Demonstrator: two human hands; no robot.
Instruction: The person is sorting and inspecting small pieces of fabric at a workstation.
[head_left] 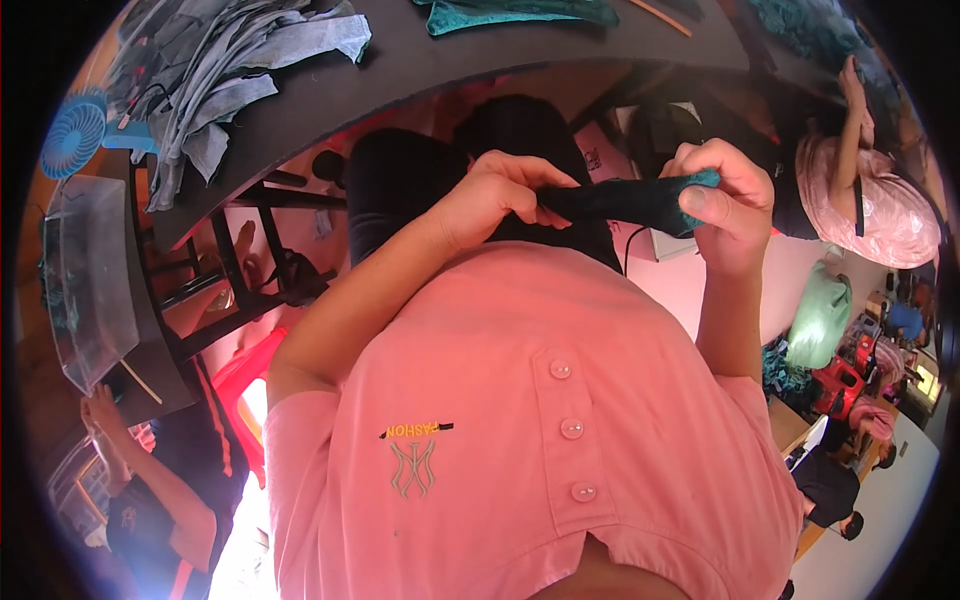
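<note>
Both hands (495, 195) (738, 205) curled — cloth (630, 204) between

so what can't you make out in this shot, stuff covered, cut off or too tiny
All in the head view:
- dark cloth: left end covered by the left hand; part of its teal end behind the thumb of the right hand
- grey cloths and teal cloth: cut off by the top edge
- red thing far right: too small to identify
</note>
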